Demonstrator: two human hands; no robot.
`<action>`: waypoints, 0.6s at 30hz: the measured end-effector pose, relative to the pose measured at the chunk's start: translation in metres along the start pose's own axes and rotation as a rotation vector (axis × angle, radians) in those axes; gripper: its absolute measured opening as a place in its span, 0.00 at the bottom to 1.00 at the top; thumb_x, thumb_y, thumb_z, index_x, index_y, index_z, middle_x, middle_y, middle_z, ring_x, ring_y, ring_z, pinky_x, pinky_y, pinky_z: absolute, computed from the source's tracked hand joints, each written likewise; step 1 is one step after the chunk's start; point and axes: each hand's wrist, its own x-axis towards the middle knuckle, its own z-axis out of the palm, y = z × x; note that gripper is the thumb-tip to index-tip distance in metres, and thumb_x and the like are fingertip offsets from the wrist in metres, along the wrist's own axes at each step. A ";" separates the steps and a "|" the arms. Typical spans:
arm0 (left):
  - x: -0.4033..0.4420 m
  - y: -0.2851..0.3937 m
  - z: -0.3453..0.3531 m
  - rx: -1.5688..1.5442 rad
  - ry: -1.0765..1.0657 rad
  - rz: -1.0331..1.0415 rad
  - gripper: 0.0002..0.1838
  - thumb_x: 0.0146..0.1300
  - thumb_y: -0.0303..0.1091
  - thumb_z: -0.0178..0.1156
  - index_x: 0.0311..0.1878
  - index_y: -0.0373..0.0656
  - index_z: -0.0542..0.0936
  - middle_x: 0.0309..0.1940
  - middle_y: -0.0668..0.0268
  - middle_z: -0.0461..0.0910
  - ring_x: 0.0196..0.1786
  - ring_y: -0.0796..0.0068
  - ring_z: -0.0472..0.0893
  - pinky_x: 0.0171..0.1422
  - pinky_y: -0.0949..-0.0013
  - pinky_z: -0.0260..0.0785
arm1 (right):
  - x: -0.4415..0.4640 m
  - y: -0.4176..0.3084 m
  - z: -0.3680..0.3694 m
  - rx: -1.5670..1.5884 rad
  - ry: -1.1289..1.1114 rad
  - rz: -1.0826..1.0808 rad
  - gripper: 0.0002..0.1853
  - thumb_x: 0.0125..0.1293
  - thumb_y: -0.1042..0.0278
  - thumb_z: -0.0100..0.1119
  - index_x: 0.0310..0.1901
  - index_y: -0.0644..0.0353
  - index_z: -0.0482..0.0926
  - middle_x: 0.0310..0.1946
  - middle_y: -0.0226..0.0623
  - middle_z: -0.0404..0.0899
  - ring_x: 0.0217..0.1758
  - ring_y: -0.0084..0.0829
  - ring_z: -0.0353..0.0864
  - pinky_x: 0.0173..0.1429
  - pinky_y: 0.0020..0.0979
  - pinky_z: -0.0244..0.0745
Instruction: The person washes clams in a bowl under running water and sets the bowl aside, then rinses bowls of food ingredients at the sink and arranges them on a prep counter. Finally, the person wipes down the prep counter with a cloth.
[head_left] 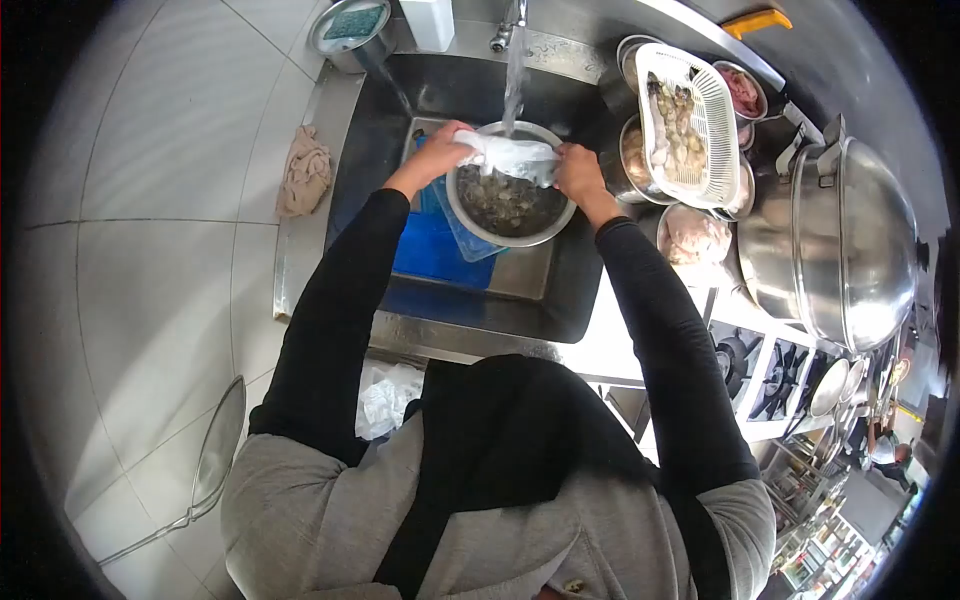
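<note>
Over a metal bowl (525,240) in the sink, my two hands stretch what looks like a crumpled white plastic bag (510,153) between them. My left hand (442,152) is closed on its left end, my right hand (580,172) on its right end. Grey-brown pieces, perhaps shellfish or cut seafood (505,205), lie in water in the bowl. Behind the bag, a stream of water (515,80) falls from the tap (503,38) into the bowl. Under the bowl are a clear plastic lid or tray (470,240) and a blue board or tray (430,255).
Right of the sink (465,300) stand a white basket (655,70) of seafood, a bag of pale food (693,238) and a large lidded steel pot (860,240). A beige cloth (305,172) lies on the left edge. A wire strainer (222,440) is at lower left.
</note>
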 end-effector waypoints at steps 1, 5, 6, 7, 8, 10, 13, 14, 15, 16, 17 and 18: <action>0.004 -0.011 0.006 0.108 -0.018 0.048 0.31 0.57 0.36 0.71 0.62 0.39 0.70 0.52 0.60 0.77 0.54 0.66 0.79 0.58 0.66 0.73 | -0.003 -0.010 -0.005 -0.002 0.024 0.016 0.16 0.58 0.64 0.62 0.47 0.58 0.84 0.42 0.52 0.84 0.52 0.52 0.82 0.57 0.45 0.77; -0.005 -0.005 0.047 0.313 -0.090 0.296 0.30 0.54 0.47 0.74 0.55 0.39 0.78 0.55 0.58 0.79 0.55 0.65 0.79 0.58 0.67 0.69 | -0.010 -0.061 -0.032 -0.049 -0.018 0.059 0.18 0.58 0.59 0.66 0.47 0.58 0.84 0.40 0.51 0.85 0.48 0.52 0.84 0.54 0.46 0.78; -0.006 0.006 0.052 0.302 -0.151 0.169 0.23 0.54 0.44 0.73 0.47 0.37 0.81 0.49 0.57 0.81 0.50 0.65 0.80 0.52 0.65 0.70 | -0.011 -0.066 -0.034 -0.069 -0.063 0.066 0.18 0.58 0.57 0.67 0.46 0.59 0.84 0.39 0.51 0.85 0.47 0.52 0.85 0.54 0.46 0.78; -0.004 0.003 0.054 0.291 -0.098 0.164 0.21 0.54 0.42 0.72 0.46 0.38 0.81 0.46 0.57 0.81 0.48 0.66 0.81 0.50 0.65 0.70 | -0.010 -0.064 -0.034 -0.031 -0.124 0.031 0.19 0.57 0.56 0.67 0.46 0.59 0.84 0.38 0.52 0.85 0.47 0.52 0.85 0.53 0.46 0.78; 0.001 -0.002 0.056 0.279 -0.046 0.159 0.19 0.54 0.40 0.71 0.45 0.38 0.82 0.43 0.57 0.82 0.46 0.66 0.81 0.49 0.64 0.71 | -0.007 -0.061 -0.033 0.007 -0.185 -0.003 0.19 0.57 0.55 0.67 0.46 0.60 0.84 0.38 0.52 0.85 0.47 0.52 0.85 0.53 0.46 0.78; 0.012 -0.015 0.056 0.148 0.034 0.169 0.15 0.55 0.34 0.65 0.45 0.40 0.81 0.37 0.58 0.81 0.41 0.67 0.81 0.45 0.64 0.70 | -0.003 -0.047 -0.026 0.257 -0.282 0.014 0.21 0.59 0.54 0.66 0.44 0.64 0.83 0.40 0.55 0.85 0.49 0.52 0.84 0.55 0.46 0.77; 0.020 -0.018 0.045 0.064 0.141 0.165 0.15 0.57 0.32 0.62 0.48 0.40 0.80 0.40 0.59 0.81 0.45 0.68 0.80 0.49 0.66 0.70 | -0.002 -0.036 -0.035 -0.018 -0.140 -0.135 0.21 0.60 0.57 0.64 0.46 0.69 0.82 0.44 0.58 0.83 0.52 0.51 0.83 0.57 0.45 0.77; 0.019 -0.018 0.043 0.061 0.205 0.272 0.20 0.60 0.32 0.59 0.56 0.41 0.79 0.45 0.62 0.82 0.47 0.71 0.80 0.52 0.69 0.70 | -0.002 -0.035 -0.034 -0.065 -0.128 -0.073 0.20 0.61 0.59 0.64 0.46 0.69 0.82 0.46 0.58 0.83 0.53 0.50 0.83 0.58 0.44 0.76; 0.021 -0.019 0.040 -0.063 0.120 0.208 0.22 0.60 0.33 0.60 0.59 0.41 0.78 0.46 0.63 0.82 0.47 0.72 0.80 0.52 0.69 0.70 | 0.000 -0.033 -0.029 -0.112 -0.116 -0.012 0.20 0.61 0.60 0.63 0.47 0.68 0.82 0.47 0.58 0.82 0.53 0.50 0.82 0.59 0.44 0.76; 0.025 -0.019 0.036 -0.184 0.035 0.146 0.24 0.61 0.34 0.60 0.61 0.42 0.77 0.46 0.64 0.82 0.47 0.73 0.79 0.53 0.70 0.70 | 0.003 -0.031 -0.026 -0.156 -0.102 0.048 0.19 0.62 0.61 0.62 0.48 0.68 0.82 0.48 0.57 0.82 0.54 0.50 0.82 0.60 0.43 0.76; 0.027 -0.021 0.034 -0.308 -0.047 0.078 0.25 0.62 0.35 0.60 0.64 0.42 0.76 0.47 0.65 0.82 0.47 0.74 0.79 0.53 0.71 0.69 | 0.003 -0.028 -0.021 -0.104 -0.081 0.053 0.18 0.62 0.60 0.62 0.47 0.66 0.83 0.47 0.56 0.83 0.53 0.50 0.83 0.59 0.43 0.76; 0.007 0.011 0.038 -0.225 -0.034 -0.014 0.28 0.63 0.41 0.63 0.66 0.41 0.75 0.48 0.65 0.82 0.48 0.77 0.79 0.51 0.72 0.70 | 0.003 -0.027 -0.017 -0.051 -0.059 0.057 0.17 0.62 0.60 0.62 0.46 0.64 0.84 0.45 0.55 0.83 0.51 0.50 0.83 0.58 0.43 0.76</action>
